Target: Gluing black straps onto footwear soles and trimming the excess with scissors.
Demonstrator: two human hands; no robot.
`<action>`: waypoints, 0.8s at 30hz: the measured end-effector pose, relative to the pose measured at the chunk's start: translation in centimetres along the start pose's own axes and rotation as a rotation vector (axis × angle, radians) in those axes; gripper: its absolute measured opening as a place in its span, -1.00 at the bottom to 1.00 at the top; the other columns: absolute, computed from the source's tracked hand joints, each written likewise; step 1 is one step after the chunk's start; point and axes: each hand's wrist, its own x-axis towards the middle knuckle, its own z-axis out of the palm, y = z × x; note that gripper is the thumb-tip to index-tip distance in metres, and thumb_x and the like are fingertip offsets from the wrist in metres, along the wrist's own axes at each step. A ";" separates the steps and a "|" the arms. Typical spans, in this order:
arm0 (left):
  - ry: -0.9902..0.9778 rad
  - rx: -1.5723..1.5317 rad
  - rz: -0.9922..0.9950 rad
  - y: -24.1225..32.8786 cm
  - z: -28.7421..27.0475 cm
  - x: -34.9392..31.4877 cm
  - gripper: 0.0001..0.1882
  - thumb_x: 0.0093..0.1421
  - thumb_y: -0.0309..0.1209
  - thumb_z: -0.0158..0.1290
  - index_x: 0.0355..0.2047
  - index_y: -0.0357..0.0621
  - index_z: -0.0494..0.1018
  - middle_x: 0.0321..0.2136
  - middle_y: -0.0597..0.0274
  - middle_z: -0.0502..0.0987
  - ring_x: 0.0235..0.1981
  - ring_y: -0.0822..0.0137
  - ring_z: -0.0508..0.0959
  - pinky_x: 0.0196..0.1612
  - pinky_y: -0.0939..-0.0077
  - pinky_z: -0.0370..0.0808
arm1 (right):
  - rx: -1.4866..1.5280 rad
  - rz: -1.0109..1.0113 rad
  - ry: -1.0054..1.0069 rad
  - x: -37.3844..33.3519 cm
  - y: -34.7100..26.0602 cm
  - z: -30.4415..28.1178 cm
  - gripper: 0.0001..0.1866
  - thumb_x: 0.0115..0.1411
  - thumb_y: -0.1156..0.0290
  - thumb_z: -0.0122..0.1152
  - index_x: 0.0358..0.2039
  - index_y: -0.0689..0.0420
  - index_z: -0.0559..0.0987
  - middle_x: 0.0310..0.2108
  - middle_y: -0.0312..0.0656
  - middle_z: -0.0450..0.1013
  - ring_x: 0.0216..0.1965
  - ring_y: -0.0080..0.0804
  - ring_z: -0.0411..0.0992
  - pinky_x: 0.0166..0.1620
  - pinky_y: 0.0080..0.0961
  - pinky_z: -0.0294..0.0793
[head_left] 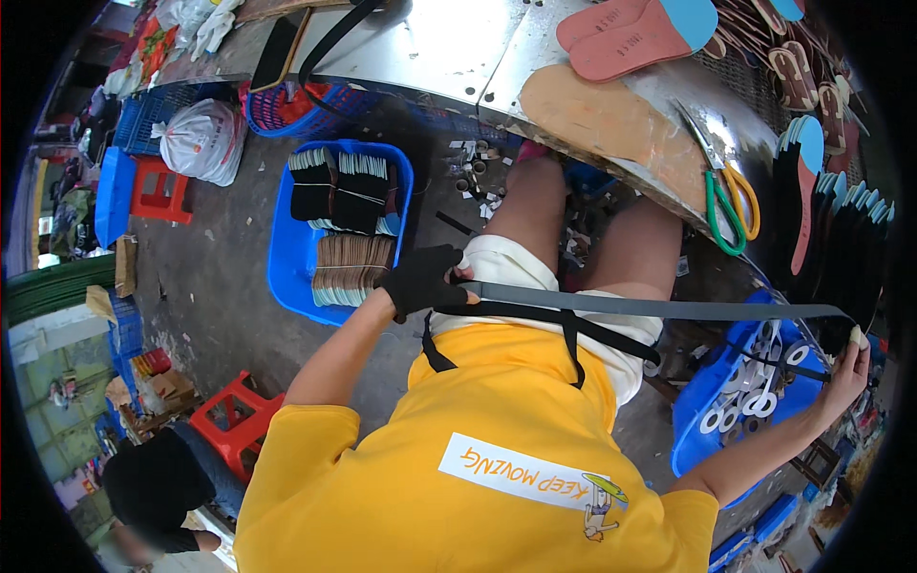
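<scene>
A long grey strap (611,306) runs taut across my lap from one hand to the other. My left hand (427,281), in a black fingerless glove, pinches its left end near my waist. Far out to the right, my bare right hand (846,372) grips the strap's other end between thumb and fingers, with the arm stretched out. Below the strap, a black belt (611,336) lies across my white shorts. Beneath the right part of the strap stands a blue bin (690,420) with white and grey tape rolls (759,405).
Scissors (721,181) with green and orange handles lie at the metal table's (420,48) edge, beside pink-and-blue insoles (630,38). More insoles stand at far right. A blue crate (277,258) of stacked insoles sits on the floor. Behind left are a red stool (232,415) and another person (158,477).
</scene>
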 end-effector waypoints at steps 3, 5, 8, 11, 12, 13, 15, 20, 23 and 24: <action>0.100 -0.241 -0.044 -1.9 -0.1 -0.2 -0.73 -0.05 -0.34 0.33 -0.35 -0.13 0.55 -0.55 0.37 0.50 -0.48 0.47 0.48 -0.36 0.53 0.43 | -0.050 -0.050 0.019 1.1 2.5 -1.0 -0.81 0.27 0.34 0.18 -0.18 0.14 0.59 -0.44 -0.49 0.36 -0.48 -0.81 0.19 -0.50 -0.78 0.03; 0.079 -0.687 -0.271 -4.8 -2.4 -0.2 -0.85 0.02 -0.44 0.26 -0.38 -0.15 0.56 -0.48 0.35 0.56 -0.46 0.50 0.52 -0.37 0.55 0.47 | -0.099 -0.047 0.078 1.5 5.0 -4.5 -0.79 0.27 0.35 0.18 -0.15 0.16 0.59 -0.41 -0.46 0.40 -0.46 -0.79 0.23 -0.50 -0.78 0.08; 0.482 -0.090 -0.505 -16.4 -4.6 -4.3 -0.62 0.01 -0.32 0.26 -0.17 -0.23 0.53 -0.35 0.18 0.59 -0.33 0.40 0.54 -0.26 0.46 0.50 | -0.091 -0.096 0.171 2.1 6.6 -6.3 -0.74 0.26 0.37 0.17 -0.08 0.20 0.57 -0.32 -0.41 0.46 -0.39 -0.75 0.31 -0.43 -0.79 0.20; 0.393 0.623 -0.817 -23.8 -5.5 -8.8 -0.48 -0.06 -0.19 0.23 -0.08 -0.15 0.49 -0.15 -0.09 0.55 -0.12 -0.10 0.54 -0.09 0.15 0.49 | 0.073 0.012 0.033 0.2 3.1 -5.1 -0.71 0.26 0.36 0.17 -0.05 0.22 0.55 -0.22 -0.39 0.46 -0.36 -0.75 0.32 -0.37 -0.82 0.23; 0.384 0.621 -0.792 -22.2 -5.6 -7.1 -0.48 -0.06 -0.19 0.23 -0.08 -0.15 0.49 -0.15 -0.09 0.55 -0.12 -0.10 0.54 -0.09 0.15 0.49 | -0.037 0.060 -0.050 -1.8 -0.9 -3.4 -0.71 0.25 0.35 0.17 -0.08 0.22 0.55 -0.22 -0.39 0.45 -0.35 -0.73 0.31 -0.36 -0.83 0.19; 0.384 0.614 -0.658 -17.9 -6.1 -4.6 -0.52 -0.03 -0.26 0.21 -0.08 -0.16 0.49 -0.16 -0.05 0.56 -0.15 -0.04 0.56 -0.10 0.20 0.50 | -0.072 -0.029 -0.092 -3.9 -4.1 -1.9 -0.73 0.23 0.36 0.17 -0.11 0.22 0.55 -0.26 -0.39 0.44 -0.36 -0.73 0.30 -0.36 -0.83 0.17; 0.445 0.271 -0.309 -10.1 -6.2 -0.3 -0.59 0.00 -0.41 0.19 -0.09 -0.17 0.50 -0.19 0.04 0.58 -0.19 0.10 0.59 -0.11 0.32 0.52 | -0.151 -0.155 -0.263 -5.9 -9.2 1.7 -0.73 0.17 0.38 0.19 -0.14 0.22 0.55 -0.31 -0.40 0.44 -0.39 -0.77 0.28 -0.41 -0.85 0.13; 0.165 -0.187 0.304 5.6 -1.8 7.1 -0.53 0.01 -0.43 0.27 -0.03 -0.20 0.47 -0.18 0.21 0.57 -0.16 0.42 0.56 -0.09 0.50 0.48 | 0.105 -0.147 -0.809 -8.5 -18.8 12.1 -0.81 0.04 0.44 0.29 -0.36 0.28 0.58 -0.53 -0.38 0.43 -0.59 -0.75 0.33 -0.53 -0.79 0.26; 0.390 -0.124 0.678 18.4 -1.7 5.7 -0.39 -0.10 -0.41 0.35 0.00 -0.22 0.43 -0.09 0.20 0.54 -0.05 0.38 0.51 -0.03 0.45 0.46 | 0.272 -0.078 -0.942 -9.2 -20.0 15.0 -0.82 0.03 0.51 0.30 -0.35 0.31 0.59 -0.51 -0.32 0.48 -0.60 -0.76 0.37 -0.55 -0.83 0.30; 0.347 -0.226 0.786 21.1 -1.9 6.3 -0.32 -0.14 -0.40 0.38 0.04 -0.22 0.40 -0.04 0.18 0.51 0.01 0.36 0.48 0.00 0.42 0.45 | 0.304 -0.036 -0.920 -10.1 -21.2 14.9 -0.82 0.03 0.52 0.30 -0.34 0.32 0.59 -0.49 -0.30 0.49 -0.59 -0.76 0.38 -0.55 -0.82 0.32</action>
